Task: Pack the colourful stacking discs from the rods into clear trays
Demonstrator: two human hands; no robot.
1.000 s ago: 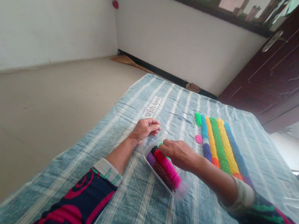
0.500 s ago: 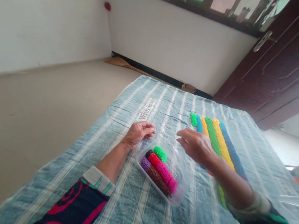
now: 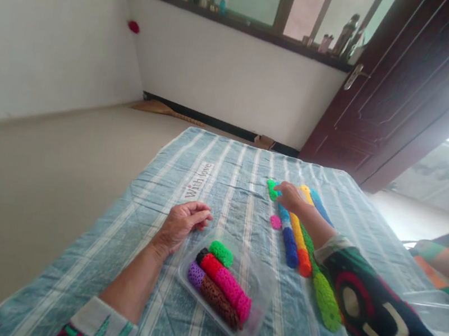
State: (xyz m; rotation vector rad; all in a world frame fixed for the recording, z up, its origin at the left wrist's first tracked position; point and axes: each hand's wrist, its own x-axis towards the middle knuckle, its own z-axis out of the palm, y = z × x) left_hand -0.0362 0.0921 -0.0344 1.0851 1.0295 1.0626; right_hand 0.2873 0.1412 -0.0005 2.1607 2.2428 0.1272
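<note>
head view: the left hand [image 3: 186, 221] rests on the striped cloth [image 3: 160, 317] with its fingers loosely curled and the thumb against the forefinger; i cannot tell whether it grips anything. just beside it sits a clear plastic tray [image 3: 255, 272], which holds a short green roll [image 3: 222, 253], a red and pink roll [image 3: 229, 280] with a black end, and a purple and brown roll [image 3: 216, 298], all lying slantwise. the right hand [image 3: 293, 197] is over the far end of a row of coloured rolls, its fingertips close to a small green piece [image 3: 271, 190]; whether they grasp it, i cannot tell. below its forearm lie a blue roll [image 3: 291, 248], a yellow and orange roll [image 3: 301, 245] and a long green roll [image 3: 325, 300], with a pink piece [image 3: 275, 222] near the blue one.
</note>
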